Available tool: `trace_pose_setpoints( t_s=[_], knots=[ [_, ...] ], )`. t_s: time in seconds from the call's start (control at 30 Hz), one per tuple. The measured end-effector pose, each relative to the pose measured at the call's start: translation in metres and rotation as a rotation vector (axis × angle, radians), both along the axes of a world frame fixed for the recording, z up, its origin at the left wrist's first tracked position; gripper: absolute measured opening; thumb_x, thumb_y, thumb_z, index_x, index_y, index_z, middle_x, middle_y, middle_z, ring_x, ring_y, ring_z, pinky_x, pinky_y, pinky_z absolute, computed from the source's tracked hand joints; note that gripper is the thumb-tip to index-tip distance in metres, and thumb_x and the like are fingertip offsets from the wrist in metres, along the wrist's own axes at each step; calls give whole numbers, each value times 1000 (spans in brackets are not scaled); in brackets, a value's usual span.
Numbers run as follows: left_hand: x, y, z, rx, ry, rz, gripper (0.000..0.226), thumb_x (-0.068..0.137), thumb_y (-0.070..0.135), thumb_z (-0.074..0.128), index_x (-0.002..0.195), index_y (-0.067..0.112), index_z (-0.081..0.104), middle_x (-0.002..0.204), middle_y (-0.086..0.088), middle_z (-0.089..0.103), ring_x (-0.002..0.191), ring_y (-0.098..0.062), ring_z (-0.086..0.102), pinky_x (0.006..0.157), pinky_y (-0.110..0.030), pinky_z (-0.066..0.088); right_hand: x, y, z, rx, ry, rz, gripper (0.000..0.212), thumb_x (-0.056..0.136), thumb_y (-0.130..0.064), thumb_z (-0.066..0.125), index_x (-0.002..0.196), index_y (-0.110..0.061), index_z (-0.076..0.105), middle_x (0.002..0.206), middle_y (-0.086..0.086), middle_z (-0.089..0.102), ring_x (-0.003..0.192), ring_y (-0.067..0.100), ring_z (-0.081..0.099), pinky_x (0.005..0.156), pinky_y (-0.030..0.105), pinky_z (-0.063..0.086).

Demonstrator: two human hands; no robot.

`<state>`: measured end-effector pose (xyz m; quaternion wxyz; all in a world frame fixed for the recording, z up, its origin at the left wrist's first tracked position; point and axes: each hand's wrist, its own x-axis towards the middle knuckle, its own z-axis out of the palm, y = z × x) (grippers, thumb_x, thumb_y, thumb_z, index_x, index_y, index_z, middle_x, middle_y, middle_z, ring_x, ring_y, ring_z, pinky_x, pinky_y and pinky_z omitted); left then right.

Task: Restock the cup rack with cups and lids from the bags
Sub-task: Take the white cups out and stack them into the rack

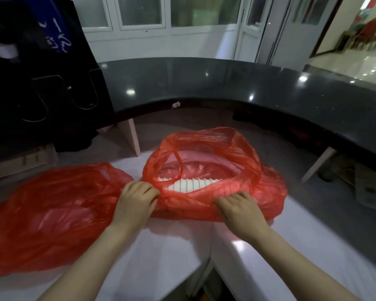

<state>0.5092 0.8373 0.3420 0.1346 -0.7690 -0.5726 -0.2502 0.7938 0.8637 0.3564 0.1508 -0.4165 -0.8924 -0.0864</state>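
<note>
One row of nested white cups (191, 185) lies on its side inside the open red bag (269, 192) on the white counter (172, 246). I see my left hand (135, 200) and right hand (239, 210) each gripping its near rim with curled fingers. Just to the left lies a second red bag (52, 213).

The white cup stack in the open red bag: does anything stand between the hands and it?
Only the red bag itself. The left hand and right hand grip its near rim, just in front of the white cup stack. A handle loop droops across the mouth over the stack's left end.
</note>
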Motion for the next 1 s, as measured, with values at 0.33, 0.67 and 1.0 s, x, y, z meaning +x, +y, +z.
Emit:
trace_pose_setpoints(
  t_s=[0.33, 0.67, 1.0],
  knots=[
    [-21, -19, 4, -62, 194, -43, 30, 73, 17, 45, 76, 23, 74, 69, 4, 62, 65, -20, 63, 87, -37, 49, -91, 38, 28, -115, -77, -50, 11, 81, -19, 67, 88, -13, 62, 88, 7, 61, 84, 30, 60, 61, 35, 44],
    [-24, -16, 9, -130, 312, 23, 54, 66, 12, 51, 115, 26, 68, 75, 5, 60, 68, -21, 59, 84, -42, 51, -112, 42, 9, -259, -215, -43, 61, 83, -53, 56, 133, -21, 45, 128, 3, 53, 118, 28, 48, 91, 39, 40],
    [-34, 12, 8, -826, 352, 468, 38, 92, 36, 43, 125, 22, 54, 127, -5, 56, 125, -28, 43, 109, -62, 15, -103, 47, 17, -343, -368, -143, 71, 72, -32, 73, 133, -15, 40, 129, 7, 42, 120, 30, 43, 93, 43, 40]
  ],
)
